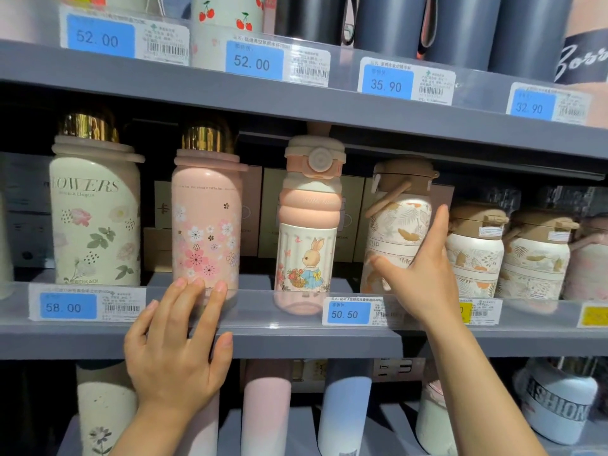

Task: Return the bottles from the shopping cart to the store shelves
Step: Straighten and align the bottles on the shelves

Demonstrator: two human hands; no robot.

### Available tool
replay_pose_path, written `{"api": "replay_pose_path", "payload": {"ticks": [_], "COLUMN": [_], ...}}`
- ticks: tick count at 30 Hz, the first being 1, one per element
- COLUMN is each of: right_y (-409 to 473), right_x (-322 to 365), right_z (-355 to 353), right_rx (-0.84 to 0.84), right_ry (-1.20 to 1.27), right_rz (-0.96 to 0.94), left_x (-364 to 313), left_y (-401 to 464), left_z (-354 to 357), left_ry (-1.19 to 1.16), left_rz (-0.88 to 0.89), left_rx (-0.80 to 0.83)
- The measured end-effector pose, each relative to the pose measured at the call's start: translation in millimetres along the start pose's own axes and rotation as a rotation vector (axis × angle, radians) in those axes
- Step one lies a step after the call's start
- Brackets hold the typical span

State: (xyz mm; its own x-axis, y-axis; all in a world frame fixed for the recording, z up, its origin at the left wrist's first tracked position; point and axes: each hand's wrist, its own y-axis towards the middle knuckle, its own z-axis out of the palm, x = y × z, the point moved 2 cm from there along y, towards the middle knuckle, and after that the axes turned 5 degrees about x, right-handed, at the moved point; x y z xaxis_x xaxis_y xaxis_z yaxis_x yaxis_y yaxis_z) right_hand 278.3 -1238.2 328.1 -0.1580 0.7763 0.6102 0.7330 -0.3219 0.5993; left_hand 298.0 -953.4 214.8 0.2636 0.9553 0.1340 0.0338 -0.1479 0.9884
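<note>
Right hand (424, 271) curled round the leaf-patterned bottle (396, 225), tilted on the middle shelf (296, 337): glossy cream body, matte brown lid, loop strap. Left hand (177, 343) open, straight fingertips on the clear plastic price rail, just below the smooth pink blossom bottle (205, 222) with gold cap. Between the hands, a ribbed pink rabbit bottle (309, 232). Right of the right hand, two matching leaf bottles (506, 258), crowding close.

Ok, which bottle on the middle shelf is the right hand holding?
The leaf-patterned bottle with the brown lid, just right of the rabbit bottle. The right hand grips it; it leans, unlike its upright neighbours.
</note>
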Motion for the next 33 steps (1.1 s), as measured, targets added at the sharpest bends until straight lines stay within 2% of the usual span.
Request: {"api": "replay_pose_path", "payload": {"ticks": [5,8,13,16,20,23,30,33], "right_y": [-7.4,-5.8,-3.5,-4.4,-0.5,5.9,1.0,2.0], "right_x": [7.7,5.9,-2.2,-0.7,5.9,7.5,-0.8,1.0], "right_z": [6.2,6.7,0.5,1.2,6.4,5.8,0.7,3.3], "right_rx": [-0.094,-0.120,-0.035,-0.054,-0.098,-0.072,-0.043,-0.087], "right_ry": [-0.156,-0.115,0.032,-0.019,-0.106,-0.090,0.001,-0.021], "right_rz": [-0.006,-0.006,-0.048,-0.057,0.063,0.121,0.001,0.042], "left_x": [-0.2,-0.3,-0.3,-0.6,-0.8,-0.7,-1.8,-1.1], "left_y": [-0.5,0.0,1.4,0.8,0.7,1.8,1.9,1.5], "left_z": [-0.5,-0.7,-1.1,-1.1,-1.5,-2.7,-2.9,-2.5], "left_ry": [0.003,0.007,0.001,0.013,0.006,0.013,0.015,0.017], "left_rz": [-0.003,0.000,0.000,0.000,-0.003,0.000,-0.001,0.002], "left_rx": [0.000,-0.001,0.007,0.006,0.010,0.007,0.007,0.004]}}
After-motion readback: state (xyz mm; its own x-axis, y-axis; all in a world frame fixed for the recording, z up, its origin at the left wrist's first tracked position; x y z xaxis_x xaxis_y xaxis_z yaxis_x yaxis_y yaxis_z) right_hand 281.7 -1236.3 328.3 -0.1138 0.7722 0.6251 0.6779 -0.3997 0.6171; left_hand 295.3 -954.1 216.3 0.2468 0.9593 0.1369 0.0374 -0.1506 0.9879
